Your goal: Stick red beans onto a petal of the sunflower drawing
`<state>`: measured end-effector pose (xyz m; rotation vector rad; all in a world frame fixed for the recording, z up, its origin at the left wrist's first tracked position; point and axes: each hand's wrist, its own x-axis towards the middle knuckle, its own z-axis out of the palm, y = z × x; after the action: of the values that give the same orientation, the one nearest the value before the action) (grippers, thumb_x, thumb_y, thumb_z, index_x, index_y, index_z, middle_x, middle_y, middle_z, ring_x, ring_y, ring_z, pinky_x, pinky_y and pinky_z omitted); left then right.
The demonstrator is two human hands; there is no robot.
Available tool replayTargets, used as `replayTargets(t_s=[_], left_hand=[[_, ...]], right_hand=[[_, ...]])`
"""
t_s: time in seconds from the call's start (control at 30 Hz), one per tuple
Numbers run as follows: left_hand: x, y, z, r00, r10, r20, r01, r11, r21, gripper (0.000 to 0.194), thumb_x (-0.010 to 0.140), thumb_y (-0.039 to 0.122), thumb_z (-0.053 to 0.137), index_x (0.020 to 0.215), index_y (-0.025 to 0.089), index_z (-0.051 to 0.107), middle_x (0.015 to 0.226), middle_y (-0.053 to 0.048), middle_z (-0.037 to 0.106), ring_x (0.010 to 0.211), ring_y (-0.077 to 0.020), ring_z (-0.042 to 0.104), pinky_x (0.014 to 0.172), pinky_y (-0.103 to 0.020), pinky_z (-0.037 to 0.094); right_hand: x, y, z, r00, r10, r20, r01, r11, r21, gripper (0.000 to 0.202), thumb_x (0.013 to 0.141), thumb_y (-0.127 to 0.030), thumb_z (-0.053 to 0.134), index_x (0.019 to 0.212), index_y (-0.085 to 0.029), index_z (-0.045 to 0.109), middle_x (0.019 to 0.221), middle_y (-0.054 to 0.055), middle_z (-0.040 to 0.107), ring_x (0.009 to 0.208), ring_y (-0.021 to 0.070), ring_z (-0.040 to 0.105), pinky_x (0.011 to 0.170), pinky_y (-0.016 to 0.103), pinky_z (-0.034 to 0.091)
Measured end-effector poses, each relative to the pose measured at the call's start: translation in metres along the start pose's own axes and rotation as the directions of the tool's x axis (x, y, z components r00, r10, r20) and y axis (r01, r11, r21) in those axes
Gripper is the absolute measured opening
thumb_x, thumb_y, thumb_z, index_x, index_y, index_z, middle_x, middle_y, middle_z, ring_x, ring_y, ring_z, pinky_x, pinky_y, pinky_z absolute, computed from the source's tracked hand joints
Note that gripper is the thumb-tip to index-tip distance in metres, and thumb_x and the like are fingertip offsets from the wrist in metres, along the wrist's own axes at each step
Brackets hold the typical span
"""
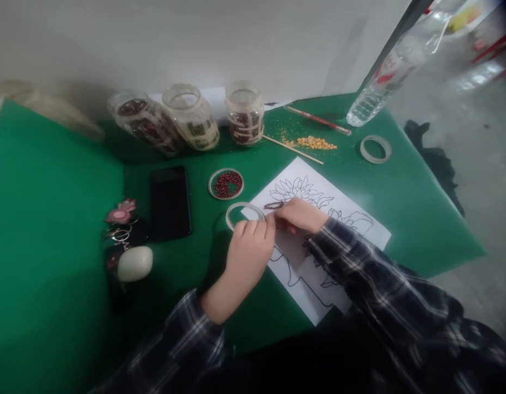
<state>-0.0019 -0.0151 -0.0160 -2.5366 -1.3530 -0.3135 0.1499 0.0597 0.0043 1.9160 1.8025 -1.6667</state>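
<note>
White paper (351, 205) with a black line drawing of flowers lies on the green table. My left hand (253, 246) is closed at the paper's left edge, fingers bent beside a clear tape ring (233, 214); what its fingertips hold, if anything, is hidden. My right hand (297, 215) rests over the drawing with its fingers pinched, its fingertips close to the left ones. A small loop of dark red-brown pieces (273, 206) lies on a petal just by the right fingertips. Behind the left hand sits a shallow round lid (226, 184) of dark red beans.
Three glass jars (245, 117) stand along the wall. Yellow corn kernels (317, 143), a thin stick (294, 150), a red pen (318, 120), a tape roll (376, 149) and a plastic bottle (384, 82) are behind the paper. A phone (169, 202) and white mouse (135, 264) lie left.
</note>
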Motion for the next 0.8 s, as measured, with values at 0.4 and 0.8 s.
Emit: replayTargets(t_s=[0.4, 0.8], left_hand=[[-0.006, -0.002, 0.002, 0.989, 0.149, 0.021, -0.148, 0.988, -0.043, 0.030, 0.089, 0.003, 0.036, 0.106, 0.006, 0.061, 0.076, -0.009, 0.065, 0.070, -0.0204, 0.058, 0.072, -0.036, 0.044], [-0.005, -0.012, 0.008, 0.921, 0.387, -0.047, -0.385, 0.922, 0.044, 0.023, 0.090, 0.006, 0.043, 0.088, 0.011, 0.065, 0.075, -0.007, 0.064, 0.070, -0.0187, 0.058, 0.072, -0.034, 0.044]], right_hand=[[0.006, 0.003, 0.005, 0.998, 0.021, -0.057, -0.026, 0.995, -0.093, 0.037, 0.081, -0.030, 0.053, 0.047, -0.018, 0.056, 0.038, -0.001, 0.050, 0.042, 0.0098, 0.051, 0.053, 0.022, 0.042], [0.010, 0.002, 0.001, 0.996, -0.077, -0.048, 0.061, 0.960, -0.275, 0.038, 0.083, -0.029, 0.059, 0.047, -0.018, 0.054, 0.033, -0.001, 0.044, 0.045, 0.0127, 0.051, 0.054, 0.023, 0.039]])
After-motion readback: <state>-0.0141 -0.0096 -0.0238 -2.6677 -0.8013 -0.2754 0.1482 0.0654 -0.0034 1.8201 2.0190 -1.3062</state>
